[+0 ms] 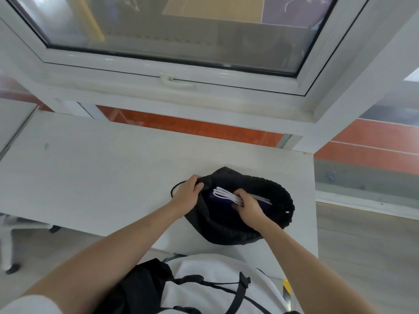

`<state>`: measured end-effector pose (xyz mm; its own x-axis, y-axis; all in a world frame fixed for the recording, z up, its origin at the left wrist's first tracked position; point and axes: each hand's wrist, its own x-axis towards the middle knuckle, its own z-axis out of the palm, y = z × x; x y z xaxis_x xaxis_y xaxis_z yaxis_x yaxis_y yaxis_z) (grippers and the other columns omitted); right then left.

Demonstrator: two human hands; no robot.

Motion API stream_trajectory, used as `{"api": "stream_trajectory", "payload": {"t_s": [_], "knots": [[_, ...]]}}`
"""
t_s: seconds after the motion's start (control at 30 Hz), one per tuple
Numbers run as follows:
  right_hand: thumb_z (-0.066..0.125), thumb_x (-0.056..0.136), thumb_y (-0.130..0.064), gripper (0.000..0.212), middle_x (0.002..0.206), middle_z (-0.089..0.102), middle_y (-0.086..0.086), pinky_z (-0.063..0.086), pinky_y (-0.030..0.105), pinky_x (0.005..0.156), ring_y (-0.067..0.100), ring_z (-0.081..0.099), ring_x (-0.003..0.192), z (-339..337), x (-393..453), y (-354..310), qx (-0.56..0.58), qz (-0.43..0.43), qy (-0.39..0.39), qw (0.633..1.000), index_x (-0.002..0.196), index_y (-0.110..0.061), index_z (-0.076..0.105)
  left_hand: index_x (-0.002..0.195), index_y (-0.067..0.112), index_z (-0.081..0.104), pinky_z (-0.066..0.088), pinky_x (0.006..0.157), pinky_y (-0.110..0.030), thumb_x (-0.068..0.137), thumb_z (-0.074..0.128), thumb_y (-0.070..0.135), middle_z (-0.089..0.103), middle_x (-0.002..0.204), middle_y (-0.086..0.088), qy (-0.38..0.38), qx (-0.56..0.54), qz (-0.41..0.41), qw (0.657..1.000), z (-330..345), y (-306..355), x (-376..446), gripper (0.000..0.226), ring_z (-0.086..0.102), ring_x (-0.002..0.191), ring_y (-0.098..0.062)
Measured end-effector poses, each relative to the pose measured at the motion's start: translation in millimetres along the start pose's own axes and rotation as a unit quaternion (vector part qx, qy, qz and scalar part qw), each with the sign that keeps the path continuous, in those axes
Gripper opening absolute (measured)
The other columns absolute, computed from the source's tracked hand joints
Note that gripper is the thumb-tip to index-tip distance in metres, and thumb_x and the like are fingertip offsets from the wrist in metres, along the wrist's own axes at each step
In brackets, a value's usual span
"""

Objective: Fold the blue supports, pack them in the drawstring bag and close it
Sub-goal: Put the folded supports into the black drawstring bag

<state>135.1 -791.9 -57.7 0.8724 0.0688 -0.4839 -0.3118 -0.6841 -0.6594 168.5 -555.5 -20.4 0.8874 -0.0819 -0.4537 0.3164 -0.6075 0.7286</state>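
We see one black drawstring bag [229, 225] lying on the white surface [90, 177], toward its near right part, with its mouth gaping wide toward us. Inside the bag lie the blue supports [217, 196], folded flat into a dark bluish-purple bundle with pale loops or straps [226, 194] on top; we cannot count how many supports make up the bundle. Our left hand [187, 191] grips the left rim of the bag, fingers curled over the fabric, next to a thin black cord [173, 189] that loops out on the left of the bag. Our right hand [248, 207] reaches into the mouth, its fingers curled on the pale straps and the bundle beneath them. Both forearms are bare.

Beyond the surface stands a white window frame [158, 87] with one handle [172, 81]. Nearest us, a white garment [204, 279] with black straps [226, 288] fills the bottom of the view. A chair base [9, 257] with casters shows at far left on the floor.
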Motion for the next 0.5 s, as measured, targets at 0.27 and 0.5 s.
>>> {"api": "stream_trajectory", "payload": {"t_s": [0.27, 0.5], "knots": [[0.06, 0.098, -0.013, 0.029, 0.119, 0.067, 0.008, 0.048, 0.034, 0.094, 0.031, 0.064, 0.107, 4, 28, -7, -0.148, -0.015, -0.07, 0.986, 0.126, -0.022, 0.064, 0.122, 0.022, 0.055, 0.05, 0.098, -0.039, 0.111, 0.038, 0.024, 0.066, 0.111, 0.005, 0.025, -0.025, 0.034, 0.999, -10, 6, -9, 0.02, 0.062, 0.105, -0.016], [0.072, 0.094, -0.018, 0.047, 0.132, 0.063, 0.008, 0.05, 0.038, 0.104, 0.031, 0.062, 0.116, 21, 20, -8, -0.098, 0.031, -0.051, 0.993, 0.137, -0.029, 0.059, 0.122, 0.023, 0.055, 0.051, 0.099, -0.041, 0.109, 0.045, 0.029, 0.066, 0.114, 0.006, 0.015, -0.005, 0.053, 0.998, -9, -2, -11, 0.018, 0.062, 0.107, -0.015]]}}
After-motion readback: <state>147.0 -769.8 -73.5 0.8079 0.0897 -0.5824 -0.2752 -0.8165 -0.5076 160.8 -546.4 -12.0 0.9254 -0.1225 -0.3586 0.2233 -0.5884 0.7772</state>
